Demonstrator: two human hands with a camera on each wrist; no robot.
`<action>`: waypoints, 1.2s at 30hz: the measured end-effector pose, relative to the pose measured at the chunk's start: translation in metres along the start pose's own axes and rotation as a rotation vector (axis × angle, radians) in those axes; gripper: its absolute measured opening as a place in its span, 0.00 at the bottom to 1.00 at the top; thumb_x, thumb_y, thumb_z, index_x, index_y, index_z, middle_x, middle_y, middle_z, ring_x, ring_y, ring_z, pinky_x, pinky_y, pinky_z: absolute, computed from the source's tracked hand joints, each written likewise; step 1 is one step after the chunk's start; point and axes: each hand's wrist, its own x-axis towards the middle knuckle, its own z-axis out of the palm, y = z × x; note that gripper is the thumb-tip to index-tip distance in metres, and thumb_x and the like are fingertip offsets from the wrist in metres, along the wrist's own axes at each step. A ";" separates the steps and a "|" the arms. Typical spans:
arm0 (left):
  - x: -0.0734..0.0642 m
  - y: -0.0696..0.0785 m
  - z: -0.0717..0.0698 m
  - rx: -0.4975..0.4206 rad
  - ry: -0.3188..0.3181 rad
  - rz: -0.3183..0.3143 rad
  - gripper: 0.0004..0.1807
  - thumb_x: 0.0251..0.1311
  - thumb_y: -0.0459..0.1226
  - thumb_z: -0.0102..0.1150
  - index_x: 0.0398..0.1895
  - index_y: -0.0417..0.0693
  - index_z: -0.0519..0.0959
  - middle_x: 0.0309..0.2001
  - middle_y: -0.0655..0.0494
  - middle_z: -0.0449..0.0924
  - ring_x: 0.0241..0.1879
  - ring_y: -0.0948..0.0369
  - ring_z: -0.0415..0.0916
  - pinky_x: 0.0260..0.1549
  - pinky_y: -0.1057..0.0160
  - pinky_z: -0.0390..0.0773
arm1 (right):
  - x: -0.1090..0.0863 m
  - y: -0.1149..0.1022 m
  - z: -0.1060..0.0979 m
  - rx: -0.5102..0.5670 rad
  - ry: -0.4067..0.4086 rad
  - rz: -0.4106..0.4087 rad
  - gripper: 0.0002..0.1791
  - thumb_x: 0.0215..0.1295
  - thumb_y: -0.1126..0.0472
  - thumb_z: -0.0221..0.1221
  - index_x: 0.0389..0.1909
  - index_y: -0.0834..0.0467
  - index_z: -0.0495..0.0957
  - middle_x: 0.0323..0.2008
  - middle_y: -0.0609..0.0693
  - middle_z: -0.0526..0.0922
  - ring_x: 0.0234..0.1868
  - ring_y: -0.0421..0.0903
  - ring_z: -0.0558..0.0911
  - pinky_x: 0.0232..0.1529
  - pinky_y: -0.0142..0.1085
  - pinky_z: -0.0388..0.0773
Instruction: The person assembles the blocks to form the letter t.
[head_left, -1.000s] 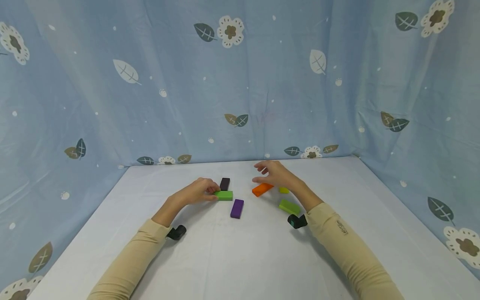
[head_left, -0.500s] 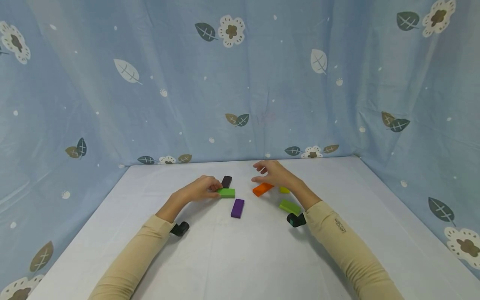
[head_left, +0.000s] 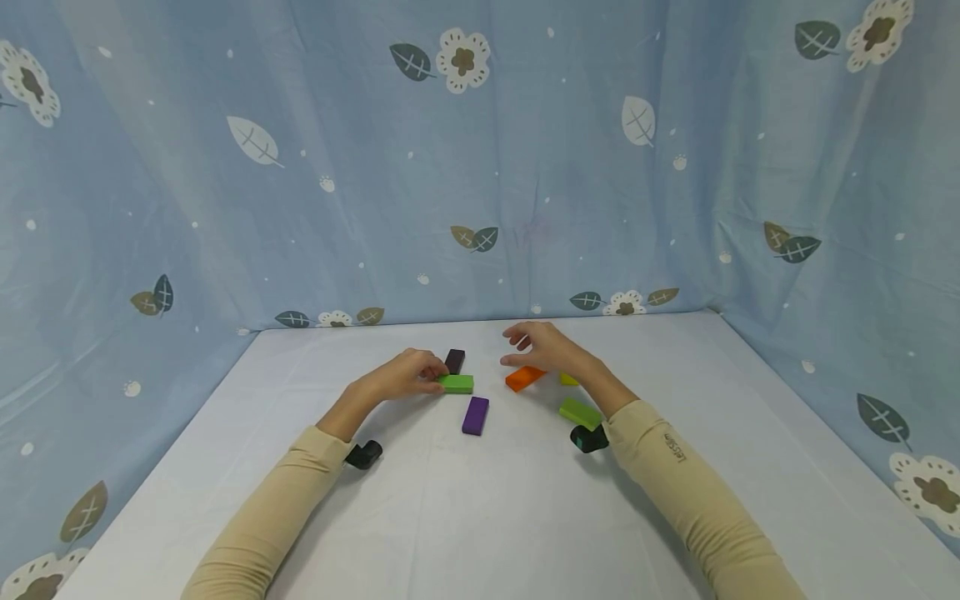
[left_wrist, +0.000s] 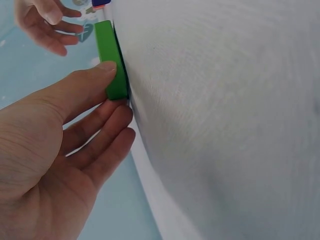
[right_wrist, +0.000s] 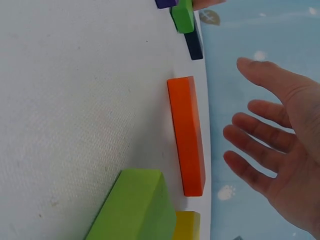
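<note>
A bright green block (head_left: 457,384) lies flat by the left hand (head_left: 405,376), whose thumb and fingers pinch its left end. In the left wrist view the thumb presses on the side of the green block (left_wrist: 111,55). Just behind it is a black block (head_left: 454,361), partly covered by the fingers in the head view. The right hand (head_left: 546,347) hovers over an orange block (head_left: 522,378), its fingers apart and holding nothing. The right wrist view has that hand (right_wrist: 280,135) beside the orange block (right_wrist: 186,135), with a gap between them.
A purple block (head_left: 476,416) lies in front of the green one. To the right are a lime green block (head_left: 579,412) and a yellow block (head_left: 569,379), partly hidden by the right arm. A blue patterned curtain (head_left: 480,167) hangs behind the white table (head_left: 465,517).
The left hand has moved slightly right and away from the body with the green block. The black block has shifted slightly the same way. The right hand has hardly moved.
</note>
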 end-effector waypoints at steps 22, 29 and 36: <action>0.002 0.002 0.002 0.015 0.003 -0.052 0.16 0.58 0.35 0.68 0.49 0.37 0.83 0.42 0.47 0.86 0.39 0.62 0.81 0.42 0.64 0.82 | 0.010 -0.008 0.005 -0.017 -0.032 -0.039 0.34 0.61 0.48 0.67 0.64 0.61 0.72 0.57 0.61 0.80 0.57 0.54 0.80 0.59 0.44 0.78; 0.004 0.002 0.004 0.007 0.008 -0.080 0.16 0.58 0.36 0.68 0.49 0.38 0.83 0.42 0.49 0.86 0.39 0.63 0.81 0.43 0.64 0.82 | 0.012 -0.009 0.008 -0.021 -0.041 -0.039 0.34 0.61 0.48 0.67 0.63 0.61 0.73 0.56 0.61 0.80 0.56 0.54 0.80 0.59 0.43 0.79; 0.003 0.002 0.003 0.001 0.014 -0.067 0.16 0.57 0.35 0.68 0.49 0.37 0.83 0.43 0.48 0.86 0.40 0.61 0.82 0.44 0.60 0.83 | 0.015 -0.012 0.009 -0.030 -0.047 -0.056 0.34 0.61 0.48 0.66 0.63 0.62 0.73 0.56 0.61 0.80 0.55 0.53 0.81 0.59 0.43 0.78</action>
